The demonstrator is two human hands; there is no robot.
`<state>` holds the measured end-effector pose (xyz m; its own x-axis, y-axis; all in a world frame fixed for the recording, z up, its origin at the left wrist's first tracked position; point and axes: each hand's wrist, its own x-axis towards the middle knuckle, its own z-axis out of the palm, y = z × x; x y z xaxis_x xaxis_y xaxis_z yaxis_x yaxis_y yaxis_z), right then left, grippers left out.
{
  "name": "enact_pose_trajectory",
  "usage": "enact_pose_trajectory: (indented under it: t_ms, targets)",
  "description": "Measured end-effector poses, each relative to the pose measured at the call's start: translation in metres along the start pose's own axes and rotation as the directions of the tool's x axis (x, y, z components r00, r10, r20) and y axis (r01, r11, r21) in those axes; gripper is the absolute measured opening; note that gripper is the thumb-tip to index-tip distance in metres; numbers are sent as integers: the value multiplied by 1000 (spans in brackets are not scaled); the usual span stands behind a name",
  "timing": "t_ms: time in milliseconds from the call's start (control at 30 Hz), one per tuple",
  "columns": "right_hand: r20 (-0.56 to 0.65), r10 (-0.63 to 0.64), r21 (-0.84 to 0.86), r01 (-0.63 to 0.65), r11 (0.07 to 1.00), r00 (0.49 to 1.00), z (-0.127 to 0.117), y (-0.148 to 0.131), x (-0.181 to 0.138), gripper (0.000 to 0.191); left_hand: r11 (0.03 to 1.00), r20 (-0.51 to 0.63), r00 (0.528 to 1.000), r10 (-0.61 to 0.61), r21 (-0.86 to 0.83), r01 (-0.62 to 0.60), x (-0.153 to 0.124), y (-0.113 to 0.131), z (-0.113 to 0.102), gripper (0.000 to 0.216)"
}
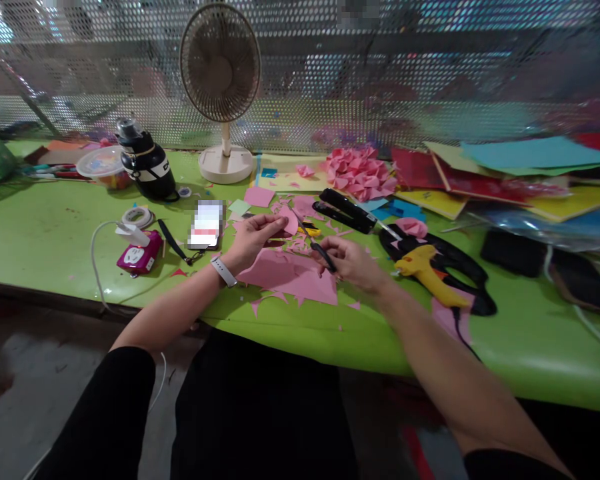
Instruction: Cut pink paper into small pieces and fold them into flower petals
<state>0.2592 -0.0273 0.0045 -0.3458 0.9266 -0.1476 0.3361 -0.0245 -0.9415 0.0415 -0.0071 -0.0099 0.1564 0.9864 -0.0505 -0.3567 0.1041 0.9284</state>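
Note:
My left hand (264, 239) pinches a small rounded piece of pink paper (291, 221) between thumb and fingers. In my right hand (347, 259) is a pair of scissors (323, 255) with dark handles; the blades point up and left, at the paper's right edge. Whether the blades touch the paper I cannot tell. Beneath both hands lies a larger pink sheet (310, 280), with pink scraps (279, 296) strewn around it. A yellow tool (310, 231), partly covered, rests among the scraps behind the scissors.
A phone (207, 225), a black bottle (147, 167) and a fan (225, 163) stand or lie to the left and back. Pink paper flowers (360, 175) are heaped behind a black stapler (347, 211). At right are a yellow glue gun (433, 275) and coloured sheets (535, 160).

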Motion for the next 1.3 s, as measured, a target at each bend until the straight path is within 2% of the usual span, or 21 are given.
enact_pose_trajectory:
  t_ms: [333, 500, 1033, 1300]
  targets:
    - [-12, -27, 44, 28, 999, 1000, 1, 4, 0, 55, 999, 27, 999, 32, -22, -32, 2, -3, -3, 29]
    - [-10, -16, 42, 16, 999, 1000, 2, 3, -1, 54, 999, 86, 995, 46, 11, -47, 3, -5, -4, 31]
    - [-44, -64, 5, 65, 998, 997, 2, 6, 0, 55, 998, 85, 994, 66, 18, -68, 3, -2, -6, 33]
    - [-38, -38, 6, 39, 999, 999, 3, 0, -2, 51, 996, 75, 996, 52, 65, -56, 5, -2, -9, 35]
